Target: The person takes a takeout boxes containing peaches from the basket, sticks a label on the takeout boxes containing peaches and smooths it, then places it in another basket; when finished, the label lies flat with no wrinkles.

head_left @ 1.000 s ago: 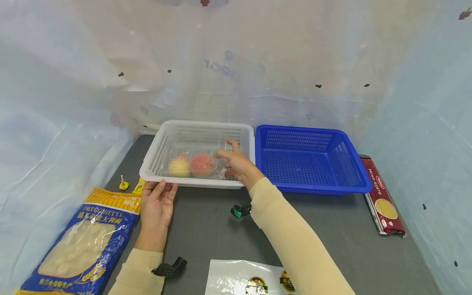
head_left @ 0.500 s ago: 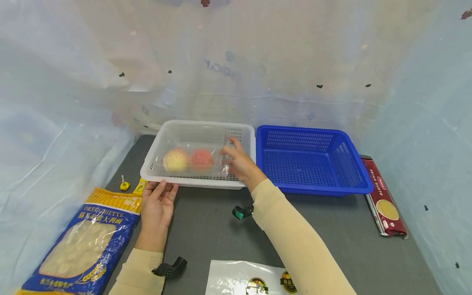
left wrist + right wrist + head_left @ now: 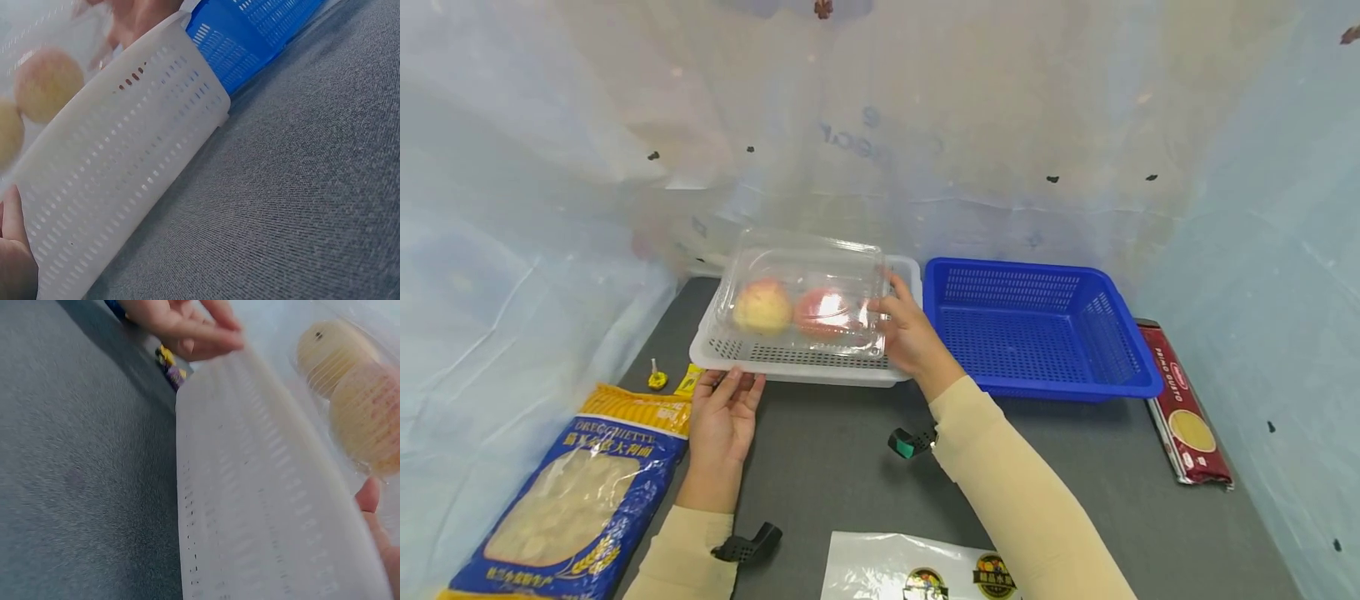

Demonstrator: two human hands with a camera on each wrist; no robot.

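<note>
My right hand (image 3: 912, 335) grips the right end of a clear plastic clamshell box (image 3: 808, 260). Inside lie two round fruits: one mostly yellow (image 3: 762, 307), the other redder (image 3: 820, 314). The box is tilted and raised above the white basket (image 3: 805, 373), its far edge overlapping the basket's back rim in the head view. With thumb and fingertips, my left hand (image 3: 722, 421) holds the basket's near rim at its left corner. In the right wrist view, the fingers (image 3: 206, 331) of that left hand pinch the rim.
A blue basket (image 3: 1007, 333) stands right beside the white one. Further right lies a red pasta packet (image 3: 1183, 408). A blue and yellow orecchiette bag (image 3: 568, 492), a small yellow item (image 3: 657, 380) and a yellow wrapper (image 3: 689, 379) lie left. A printed plastic bag (image 3: 887, 567) lies in front.
My right hand has raised the clear box with the fruits from low inside the white basket to above it. The left hand has stayed at the rim.
</note>
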